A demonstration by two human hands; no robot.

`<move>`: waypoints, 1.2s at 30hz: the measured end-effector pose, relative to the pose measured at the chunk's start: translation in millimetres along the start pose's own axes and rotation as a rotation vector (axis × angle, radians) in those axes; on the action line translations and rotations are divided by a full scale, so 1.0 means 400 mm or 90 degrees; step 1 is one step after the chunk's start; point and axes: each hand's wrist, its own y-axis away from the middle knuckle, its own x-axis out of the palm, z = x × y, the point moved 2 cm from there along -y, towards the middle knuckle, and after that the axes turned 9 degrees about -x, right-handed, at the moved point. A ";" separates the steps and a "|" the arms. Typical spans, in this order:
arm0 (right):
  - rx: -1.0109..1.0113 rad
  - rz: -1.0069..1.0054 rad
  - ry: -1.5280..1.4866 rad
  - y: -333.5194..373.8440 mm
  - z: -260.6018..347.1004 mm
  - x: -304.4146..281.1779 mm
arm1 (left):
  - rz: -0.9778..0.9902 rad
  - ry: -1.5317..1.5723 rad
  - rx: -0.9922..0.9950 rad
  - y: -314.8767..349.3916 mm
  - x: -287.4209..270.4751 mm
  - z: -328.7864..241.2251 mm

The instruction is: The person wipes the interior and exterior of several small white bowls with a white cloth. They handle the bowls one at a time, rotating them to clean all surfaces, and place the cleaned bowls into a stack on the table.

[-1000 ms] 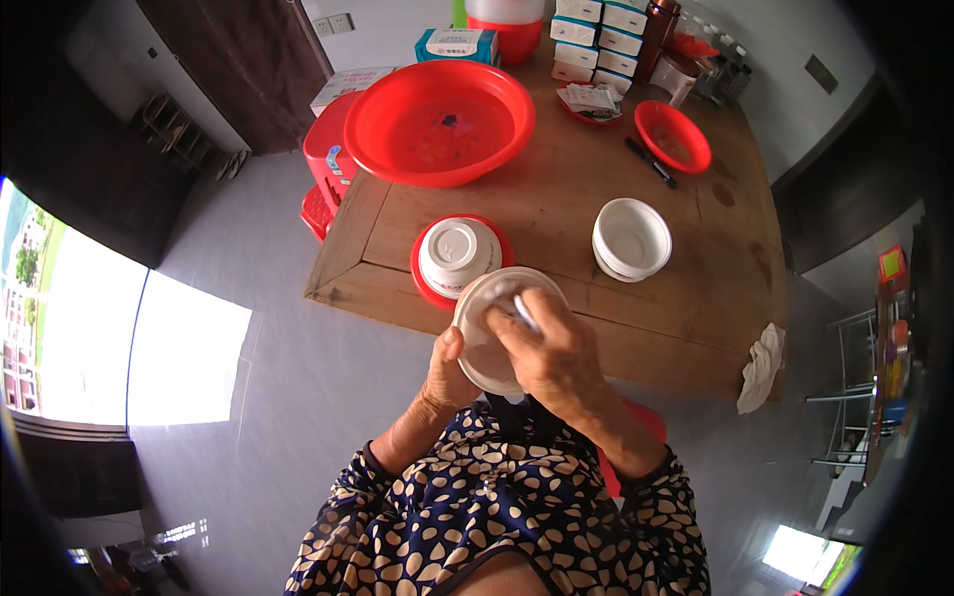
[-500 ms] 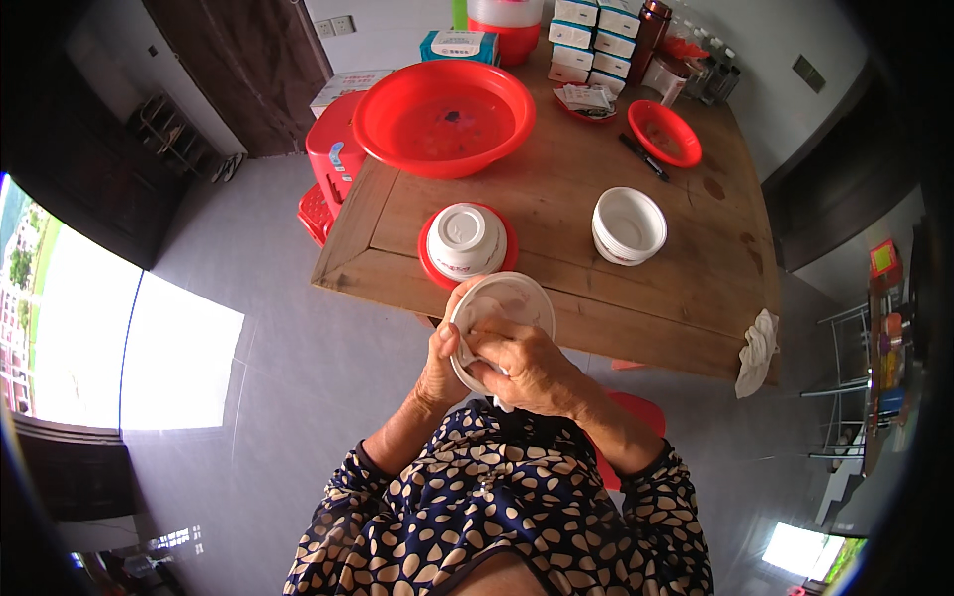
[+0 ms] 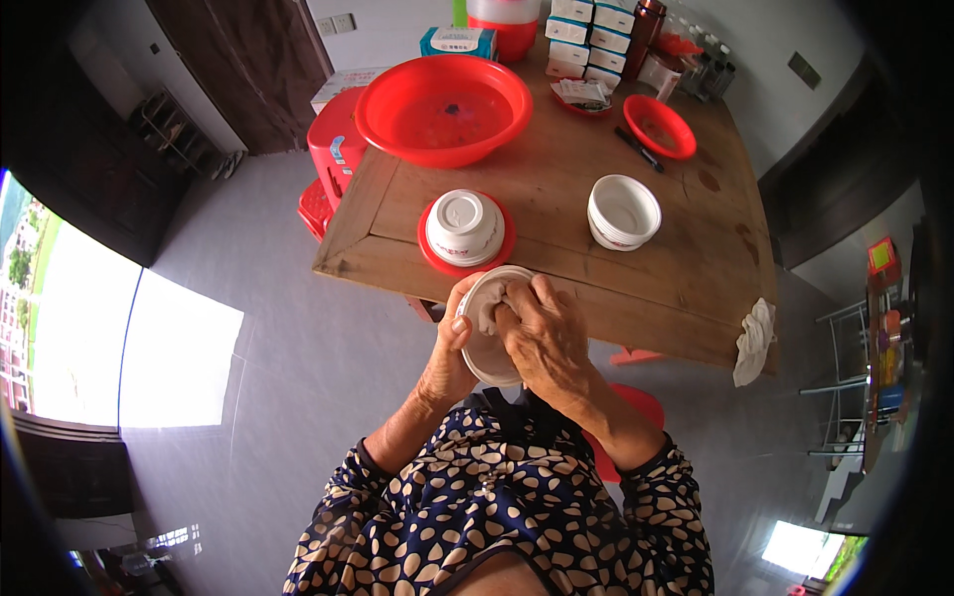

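In front of my body, at the table's near edge, my left hand grips a white bowl by its side, thumb on the rim. Inside that bowl my right hand presses a crumpled white cloth against the inner wall, fingers curled round it. Just beyond, upside-down white bowls are stacked on a red plate. To the right stand nested white bowls, open side up.
A large red basin holding water sits at the table's far left. Behind are tissue packs, a small red basin and a black pen. Another crumpled white cloth hangs over the right corner. A red stool is under the near edge.
My right hand has moved up inside the bowl with the cloth, its knuckles now turned upward. The bowl has tilted and shifted slightly right.
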 end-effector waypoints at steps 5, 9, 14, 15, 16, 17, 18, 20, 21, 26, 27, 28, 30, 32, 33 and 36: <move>0.036 0.113 -0.231 0.068 0.005 0.002 | 0.007 -0.011 -0.001 0.009 0.009 0.012; 0.044 0.059 -0.283 0.080 0.007 -0.026 | 0.025 0.018 -0.052 0.009 -0.018 0.033; 0.010 -0.082 -0.089 0.068 -0.028 -0.002 | 0.033 0.062 -0.098 0.012 0.008 0.039; 0.000 -0.101 -0.087 0.057 -0.032 -0.004 | 0.028 0.071 -0.112 0.014 0.008 0.040; -0.032 -0.112 -0.097 0.044 -0.038 -0.021 | 0.022 0.080 -0.127 0.016 0.009 0.042; -0.070 -0.146 -0.092 0.029 -0.038 -0.031 | 0.016 0.090 -0.144 0.020 0.010 0.046; -0.107 -0.180 -0.088 0.011 -0.035 -0.034 | -0.015 0.099 -0.181 0.028 0.014 0.043; -0.151 -0.229 -0.079 -0.011 -0.031 -0.034 | -0.011 0.120 -0.176 0.030 0.023 0.039; -0.135 -0.214 -0.086 -0.015 -0.036 -0.033 | -0.009 0.131 -0.173 0.031 0.026 0.035; -0.023 -0.204 -0.129 0.006 -0.073 0.002 | -0.010 0.047 -0.059 0.019 0.035 0.019; 0.011 -0.207 -0.134 0.014 -0.073 0.005 | -0.011 0.023 -0.021 0.015 0.035 0.018; 0.024 -0.194 -0.122 0.021 -0.071 0.009 | -0.012 0.000 0.017 0.010 0.034 0.018; 0.049 -0.168 -0.099 0.039 -0.066 0.021 | -0.018 -0.024 0.057 0.002 0.032 0.014; 0.071 -0.122 -0.081 0.058 -0.060 0.039 | -0.029 -0.056 0.080 -0.012 0.017 0.018; 0.082 -0.098 -0.072 0.066 -0.055 0.043 | -0.035 -0.071 0.092 -0.018 0.010 0.022; 0.126 -0.041 -0.183 0.080 -0.026 0.028 | -0.037 -0.127 0.119 -0.030 0.004 0.026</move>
